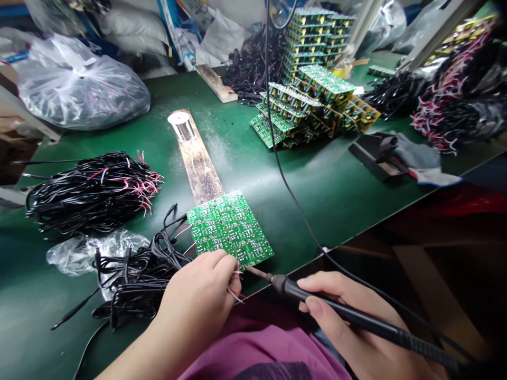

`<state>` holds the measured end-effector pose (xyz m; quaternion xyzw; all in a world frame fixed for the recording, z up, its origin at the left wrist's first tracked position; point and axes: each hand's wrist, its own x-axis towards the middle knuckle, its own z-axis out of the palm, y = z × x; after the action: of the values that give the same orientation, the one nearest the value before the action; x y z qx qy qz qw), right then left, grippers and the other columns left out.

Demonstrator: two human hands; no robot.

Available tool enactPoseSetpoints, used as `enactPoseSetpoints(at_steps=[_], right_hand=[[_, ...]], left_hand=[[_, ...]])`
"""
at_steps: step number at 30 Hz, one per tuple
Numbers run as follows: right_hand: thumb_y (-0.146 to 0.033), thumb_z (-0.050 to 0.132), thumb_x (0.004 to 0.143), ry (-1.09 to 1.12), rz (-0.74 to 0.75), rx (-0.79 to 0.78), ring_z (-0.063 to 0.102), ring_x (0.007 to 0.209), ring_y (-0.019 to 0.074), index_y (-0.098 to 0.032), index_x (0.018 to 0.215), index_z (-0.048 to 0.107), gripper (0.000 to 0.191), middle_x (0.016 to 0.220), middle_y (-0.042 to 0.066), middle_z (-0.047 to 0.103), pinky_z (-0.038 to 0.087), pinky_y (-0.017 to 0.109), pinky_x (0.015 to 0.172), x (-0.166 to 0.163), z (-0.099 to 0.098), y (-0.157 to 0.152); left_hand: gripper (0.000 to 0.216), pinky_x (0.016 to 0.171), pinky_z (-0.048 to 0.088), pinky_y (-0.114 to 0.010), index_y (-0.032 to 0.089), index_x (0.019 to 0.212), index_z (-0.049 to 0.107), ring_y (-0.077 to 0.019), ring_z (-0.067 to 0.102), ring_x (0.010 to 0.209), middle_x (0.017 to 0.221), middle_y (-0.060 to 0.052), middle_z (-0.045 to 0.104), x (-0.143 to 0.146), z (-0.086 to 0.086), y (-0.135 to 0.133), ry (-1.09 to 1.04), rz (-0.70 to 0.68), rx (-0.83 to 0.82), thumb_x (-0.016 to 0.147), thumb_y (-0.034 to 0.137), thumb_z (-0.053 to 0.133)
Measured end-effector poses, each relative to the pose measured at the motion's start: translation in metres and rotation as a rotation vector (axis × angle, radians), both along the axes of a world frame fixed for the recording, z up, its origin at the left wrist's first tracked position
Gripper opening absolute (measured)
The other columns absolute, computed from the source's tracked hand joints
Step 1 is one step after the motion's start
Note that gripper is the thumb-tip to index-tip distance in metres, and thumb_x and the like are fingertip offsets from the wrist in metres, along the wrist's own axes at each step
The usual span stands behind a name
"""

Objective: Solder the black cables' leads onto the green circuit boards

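Plastic bag [79, 87] packed with wires [91, 100] rests on the green workbench [277, 174].

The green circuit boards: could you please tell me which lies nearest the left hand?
The lone flat board at the left hand, unlike the stacked ones beyond.

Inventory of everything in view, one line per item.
circuit board: one, green, at wood strip's near end
circuit board stack: many, green, back centre
wood strips: two, brown, centre and back
solder spool: one, silver, on centre strip
wire bundles: several, black with red and white, left, back, right
plastic bags: two, clear, left
iron stand: one, black, right
cloth: one, grey, by stand
workbench: one, green, under all these
soldering iron: one, black, in right hand
left hand: one, at board's near edge
right hand: one, near bench edge
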<state>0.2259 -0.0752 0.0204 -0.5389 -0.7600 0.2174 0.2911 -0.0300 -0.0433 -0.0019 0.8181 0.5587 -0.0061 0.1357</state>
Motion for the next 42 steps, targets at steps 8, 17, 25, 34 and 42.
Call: enactPoseSetpoints(at_steps=[8, 17, 25, 34, 42], right_hand=[[-0.03, 0.059, 0.096, -0.017, -0.014, -0.027, 0.076, 0.08, 0.0122, -0.033, 0.107, 0.067, 0.014, 0.092, -0.006, 0.077, 0.062, 0.019, 0.074, 0.0, 0.002, -0.003], [-0.029, 0.058, 0.096, -0.006, -0.02, -0.006, 0.075, 0.081, 0.0098, -0.032, 0.107, 0.066, 0.014, 0.093, -0.007, 0.076, 0.06, 0.016, 0.076, 0.002, 0.003, -0.001], [-0.029, 0.057, 0.098, 0.027, -0.031, -0.045, 0.074, 0.079, 0.0102, -0.032, 0.11, 0.064, 0.015, 0.091, -0.006, 0.076, 0.059, 0.017, 0.069, 0.003, 0.002, 0.002], [-0.027, 0.058, 0.1, 0.178, -0.061, -0.113, 0.072, 0.085, 0.0107, -0.034, 0.117, 0.062, 0.019, 0.099, -0.006, 0.072, 0.058, 0.019, 0.077, 0.004, -0.014, -0.001], [-0.011, 0.061, 0.094, 0.395, 0.065, 0.02, 0.065, 0.104, 0.0172, -0.028, 0.123, 0.055, 0.035, 0.117, 0.004, 0.061, 0.055, 0.033, 0.096, -0.049, -0.03, 0.035]], left_hand=[[0.02, 0.073, 0.043, -0.036, 0.023, 0.088, 0.06, -0.0213, 0.059, 0.083, 0.088, -0.002, 0.062, 0.0, 0.001, 0.0, -0.003, 0.001, 0.001, 0.1, 0.024, 0.044], [0.019, 0.075, 0.044, -0.036, 0.023, 0.09, 0.061, -0.0213, 0.06, 0.085, 0.09, -0.002, 0.064, 0.001, 0.003, 0.002, 0.007, 0.012, -0.041, 0.1, 0.025, 0.045], [0.02, 0.073, 0.044, -0.034, 0.023, 0.086, 0.06, -0.0206, 0.059, 0.082, 0.087, -0.002, 0.063, 0.001, 0.003, 0.001, 0.013, -0.025, 0.017, 0.1, 0.024, 0.045], [0.026, 0.072, 0.047, -0.036, 0.024, 0.1, 0.066, -0.0223, 0.058, 0.084, 0.096, -0.004, 0.062, -0.004, 0.006, -0.004, -0.046, -0.041, 0.011, 0.098, 0.012, 0.043], [0.031, 0.075, 0.049, -0.034, 0.03, 0.11, 0.071, -0.0196, 0.058, 0.088, 0.105, -0.003, 0.061, -0.008, 0.009, 0.0, -0.264, 0.023, -0.093, 0.098, 0.014, 0.047]])
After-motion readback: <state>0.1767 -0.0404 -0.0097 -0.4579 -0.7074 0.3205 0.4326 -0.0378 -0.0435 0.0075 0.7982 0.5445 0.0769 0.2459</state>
